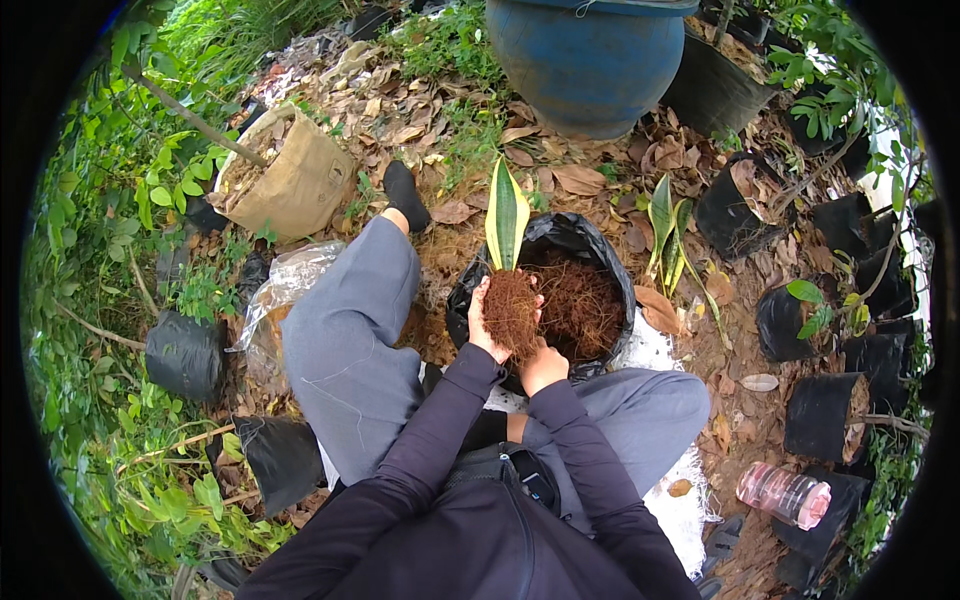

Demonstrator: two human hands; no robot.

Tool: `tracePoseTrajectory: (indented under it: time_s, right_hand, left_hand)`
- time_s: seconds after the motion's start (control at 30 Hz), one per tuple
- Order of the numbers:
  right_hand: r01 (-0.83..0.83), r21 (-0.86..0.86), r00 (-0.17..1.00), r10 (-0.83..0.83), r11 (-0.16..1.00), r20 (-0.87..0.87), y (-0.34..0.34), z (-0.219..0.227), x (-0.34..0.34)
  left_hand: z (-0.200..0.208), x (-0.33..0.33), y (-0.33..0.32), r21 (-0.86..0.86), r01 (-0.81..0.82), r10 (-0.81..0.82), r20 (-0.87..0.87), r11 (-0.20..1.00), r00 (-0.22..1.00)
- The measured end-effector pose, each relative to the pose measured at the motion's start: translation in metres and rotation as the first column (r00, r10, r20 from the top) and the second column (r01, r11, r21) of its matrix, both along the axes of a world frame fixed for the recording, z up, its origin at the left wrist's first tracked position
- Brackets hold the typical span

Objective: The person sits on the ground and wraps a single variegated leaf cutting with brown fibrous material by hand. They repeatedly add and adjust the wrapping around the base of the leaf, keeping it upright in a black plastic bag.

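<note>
A snake plant (506,222) with yellow-edged green leaves stands upright out of a brown ball of coir fibre (510,312). My left hand (483,328) is wrapped round the left side of this ball, and fingertips show at its right edge. Against the ball's lower right side, my right hand (543,367) is closed, its fingers mostly hidden by the coir. Both hands are over the near left part of a black plastic bag (622,268), which is open at the top. Loose brown coir (575,310) fills the bag beside the ball.
Another snake plant (665,232) is right of the bag. A big blue pot (590,70) stands beyond. Black grow bags (822,415) line the right side, near a pink-capped plastic bottle (785,494). At left are a tan planter bag (300,180) and clear plastic (285,285).
</note>
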State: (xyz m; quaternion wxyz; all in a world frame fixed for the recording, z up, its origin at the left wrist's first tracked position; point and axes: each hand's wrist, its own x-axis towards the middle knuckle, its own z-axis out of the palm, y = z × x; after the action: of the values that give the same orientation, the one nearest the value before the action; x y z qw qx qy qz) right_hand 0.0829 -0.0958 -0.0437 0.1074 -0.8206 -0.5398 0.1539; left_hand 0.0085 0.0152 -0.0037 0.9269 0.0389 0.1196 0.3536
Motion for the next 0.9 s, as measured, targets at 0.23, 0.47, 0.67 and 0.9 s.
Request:
tracePoseTrajectory:
  time_s: [0.23,0.47,0.67,0.9]
  right_hand:
    - [0.008,-0.115,0.997,0.000,0.993,0.071,-0.013,-0.006,-0.018]
    - [-0.060,-0.063,0.983,0.070,0.996,0.172,-0.015,-0.010,-0.017]
    - [-0.075,-0.060,0.994,0.069,0.995,-0.084,-0.014,0.008,0.012]
    - [0.268,0.079,0.506,-0.070,0.960,-0.860,0.002,0.088,0.064]
  left_hand:
    - [0.007,-0.024,-0.009,0.047,-0.066,0.066,-0.008,0.997,0.998]
    - [0.003,-0.017,0.017,0.068,-0.035,0.033,0.023,0.997,0.999]
    - [-0.021,-0.017,0.017,-0.010,0.001,0.000,0.135,1.000,0.991]
    - [-0.017,-0.007,0.016,-0.057,-0.003,0.004,0.030,0.998,1.000]
